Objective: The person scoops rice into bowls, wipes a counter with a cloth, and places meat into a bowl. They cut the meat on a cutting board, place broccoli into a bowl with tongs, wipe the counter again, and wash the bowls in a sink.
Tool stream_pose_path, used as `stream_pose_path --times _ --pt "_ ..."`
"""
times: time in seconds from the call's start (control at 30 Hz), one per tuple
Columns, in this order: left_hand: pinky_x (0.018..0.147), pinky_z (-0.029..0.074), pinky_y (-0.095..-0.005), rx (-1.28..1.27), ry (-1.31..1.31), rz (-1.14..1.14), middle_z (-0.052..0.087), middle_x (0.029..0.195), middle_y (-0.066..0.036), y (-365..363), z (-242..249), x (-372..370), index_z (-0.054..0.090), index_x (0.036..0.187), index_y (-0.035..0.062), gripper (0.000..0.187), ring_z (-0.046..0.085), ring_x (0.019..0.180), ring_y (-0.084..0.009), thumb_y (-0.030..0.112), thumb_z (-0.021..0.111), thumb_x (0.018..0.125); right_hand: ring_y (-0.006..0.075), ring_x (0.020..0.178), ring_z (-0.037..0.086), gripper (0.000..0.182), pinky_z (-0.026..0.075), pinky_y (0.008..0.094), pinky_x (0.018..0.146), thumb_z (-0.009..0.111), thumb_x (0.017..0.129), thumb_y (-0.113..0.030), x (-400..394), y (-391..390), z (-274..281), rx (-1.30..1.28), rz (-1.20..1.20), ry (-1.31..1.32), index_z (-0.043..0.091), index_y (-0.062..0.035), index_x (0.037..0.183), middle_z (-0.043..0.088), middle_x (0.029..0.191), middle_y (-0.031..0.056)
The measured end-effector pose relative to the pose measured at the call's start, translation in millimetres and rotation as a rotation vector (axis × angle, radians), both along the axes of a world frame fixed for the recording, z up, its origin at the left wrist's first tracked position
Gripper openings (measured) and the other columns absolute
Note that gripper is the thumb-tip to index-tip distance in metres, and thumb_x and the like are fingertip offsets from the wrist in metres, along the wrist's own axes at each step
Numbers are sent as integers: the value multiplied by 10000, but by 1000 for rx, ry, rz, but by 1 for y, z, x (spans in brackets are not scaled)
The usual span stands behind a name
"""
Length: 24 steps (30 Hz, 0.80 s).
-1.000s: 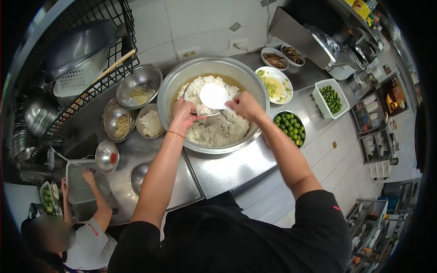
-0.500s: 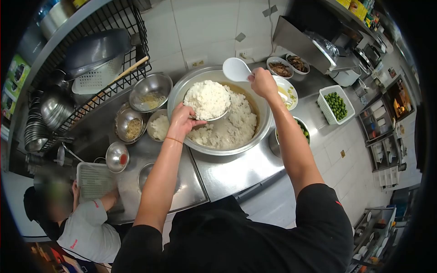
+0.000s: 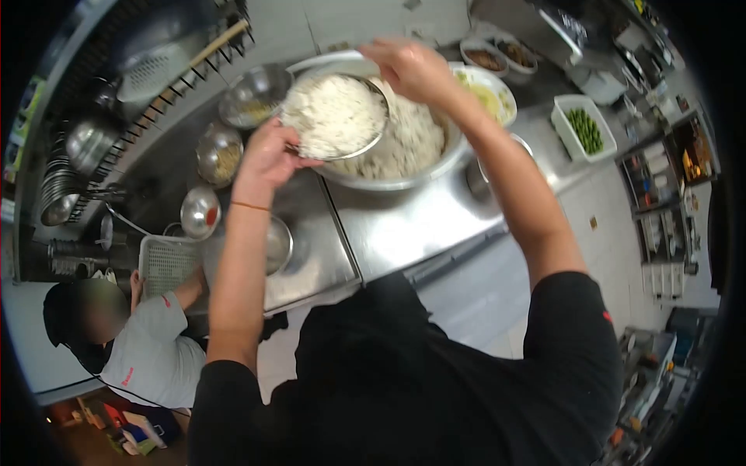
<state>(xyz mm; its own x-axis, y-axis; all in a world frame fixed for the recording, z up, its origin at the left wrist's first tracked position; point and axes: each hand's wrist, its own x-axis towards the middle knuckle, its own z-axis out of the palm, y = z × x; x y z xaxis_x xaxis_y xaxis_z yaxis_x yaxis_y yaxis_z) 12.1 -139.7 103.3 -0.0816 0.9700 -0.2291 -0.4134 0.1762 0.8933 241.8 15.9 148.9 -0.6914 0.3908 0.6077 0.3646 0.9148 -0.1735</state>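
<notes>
My left hand [image 3: 272,154] grips the rim of a metal bowl heaped with white rice [image 3: 332,116], thumb along its near side. The bowl is held tilted over the left part of a large metal basin [image 3: 381,183], which holds more rice [image 3: 412,144]. Above the basin's far side, my right hand [image 3: 412,71] is closed, fingers pointing left. The white rice paddle it held half a second ago is blurred or hidden around the fingertips. Just beyond my right wrist lies a white plate with yellow-green food [image 3: 489,97].
Metal bowls [image 3: 200,211] stand on the counter at left. A co-worker in a grey shirt [image 3: 151,353] holds a pale slotted basket [image 3: 167,264] there. At right are a white basket of green vegetables [image 3: 584,132] and two dishes of dark food [image 3: 501,56]. A black wire rack [image 3: 159,109] hangs upper left.
The bowl of rice has come nearer and to the left with my left hand. My right hand has moved up and left, turning over. The camera view has shifted.
</notes>
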Motion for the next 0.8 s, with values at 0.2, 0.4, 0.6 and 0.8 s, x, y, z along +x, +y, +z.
stream_pose_path --times 0.2,0.4,0.6,0.8 --pt "554 636 -462 -93 -64 -110 635 1088 -191 -95 -9 9 412 1374 -5 609 703 815 -297 -67 453 770 333 869 608 418 486 422 771 571 788 56 25 -54 7 -1 267 -105 652 -71 1179 619 948 139" --pt "668 612 -532 -414 -137 -74 604 1192 -151 -161 -114 57 457 1342 63 627 678 953 -312 -113 471 740 320 833 621 362 496 383 728 553 857 53 88 -98 -43 -293 -88 75 633 -29 1200 613 931 169" --pt "687 612 -526 -245 -326 63 555 1252 -168 -154 -181 111 399 1386 59 579 670 955 -350 -54 528 833 327 959 672 300 509 365 816 571 892 3 110 -85 -97 -326 -368 39 630 -9 1186 668 1062 202" --pt "757 523 -385 109 961 466 666 985 -141 -201 -209 37 592 1219 9 366 630 974 -225 93 636 865 414 965 631 254 496 485 823 522 881 -60 77 -9 -98 -353 -587 -264 612 -24 1115 656 1057 230"
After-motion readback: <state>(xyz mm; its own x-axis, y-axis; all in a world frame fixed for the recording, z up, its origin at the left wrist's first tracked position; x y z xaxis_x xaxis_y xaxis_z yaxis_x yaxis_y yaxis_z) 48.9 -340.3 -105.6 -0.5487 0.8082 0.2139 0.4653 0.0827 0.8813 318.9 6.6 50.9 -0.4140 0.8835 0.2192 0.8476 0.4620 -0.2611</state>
